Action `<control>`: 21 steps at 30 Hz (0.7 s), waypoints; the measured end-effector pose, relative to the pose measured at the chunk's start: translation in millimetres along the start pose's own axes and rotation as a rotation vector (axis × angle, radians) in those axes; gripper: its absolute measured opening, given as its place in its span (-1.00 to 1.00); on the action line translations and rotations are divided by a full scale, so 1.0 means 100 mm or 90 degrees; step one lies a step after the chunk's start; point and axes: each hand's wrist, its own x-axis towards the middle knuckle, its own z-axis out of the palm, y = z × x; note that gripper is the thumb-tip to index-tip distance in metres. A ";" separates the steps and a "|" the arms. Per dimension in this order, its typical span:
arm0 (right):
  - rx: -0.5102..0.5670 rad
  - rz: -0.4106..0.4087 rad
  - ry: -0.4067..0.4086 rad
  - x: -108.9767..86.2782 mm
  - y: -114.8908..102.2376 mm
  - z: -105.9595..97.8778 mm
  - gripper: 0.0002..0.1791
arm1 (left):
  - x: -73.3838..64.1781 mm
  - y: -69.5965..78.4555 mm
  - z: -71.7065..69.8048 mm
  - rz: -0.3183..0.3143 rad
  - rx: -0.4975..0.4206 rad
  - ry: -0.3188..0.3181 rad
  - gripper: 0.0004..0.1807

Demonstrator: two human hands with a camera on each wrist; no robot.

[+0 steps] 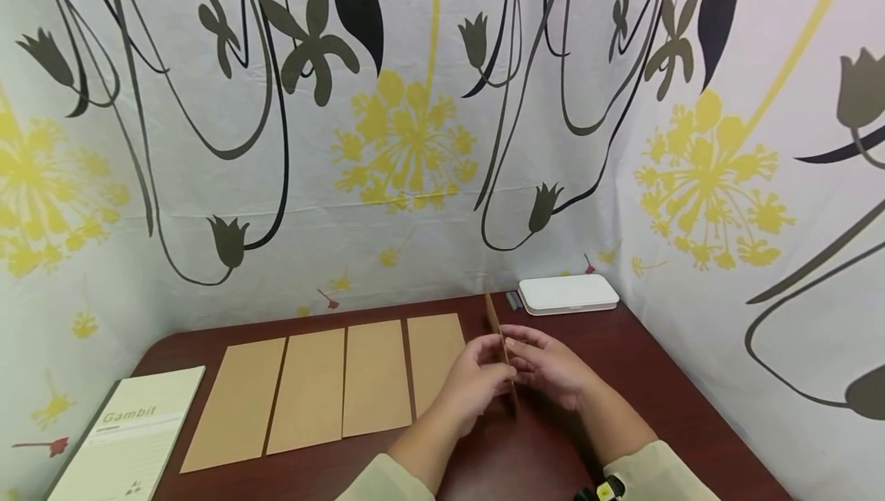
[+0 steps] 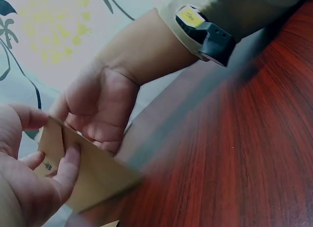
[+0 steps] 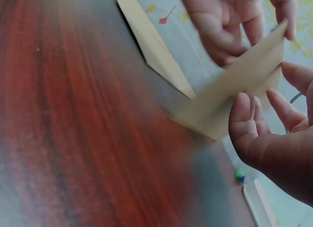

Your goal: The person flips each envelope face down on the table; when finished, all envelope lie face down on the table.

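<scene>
Both hands hold a brown paper envelope (image 1: 493, 316) on edge above the right part of the table, so the head view shows it almost edge-on. My left hand (image 1: 473, 382) grips it from the left. In the left wrist view the left thumb (image 2: 69, 163) lies on the face of the envelope (image 2: 100, 180), by a dark line where two layers overlap. From the right, my right hand (image 1: 546, 366) pinches the envelope near its edge. The right wrist view has the right thumb (image 3: 241, 112) at one face and the other fingertips at the end.
Several flat brown envelopes (image 1: 376, 378) lie in a row on the dark red table (image 1: 539, 462), left of the hands. A notebook (image 1: 131, 432) marked Gambit sits at far left. A white case (image 1: 568, 293) stands at the back right, small sticks (image 1: 513, 300) beside it. Patterned cloth (image 1: 415, 255) hangs behind.
</scene>
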 end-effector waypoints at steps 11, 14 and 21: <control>0.008 0.041 0.039 0.09 0.12 -0.18 -0.19 | 0.01 -0.02 -0.11 0.010 -0.041 0.032 -0.21; 0.012 0.045 0.050 0.09 0.11 -0.25 -0.21 | 0.01 -0.04 -0.13 0.009 -0.024 0.042 -0.20; 0.027 0.058 0.076 0.06 0.08 -0.41 -0.24 | 0.00 -0.13 -0.17 0.022 0.081 0.073 -0.18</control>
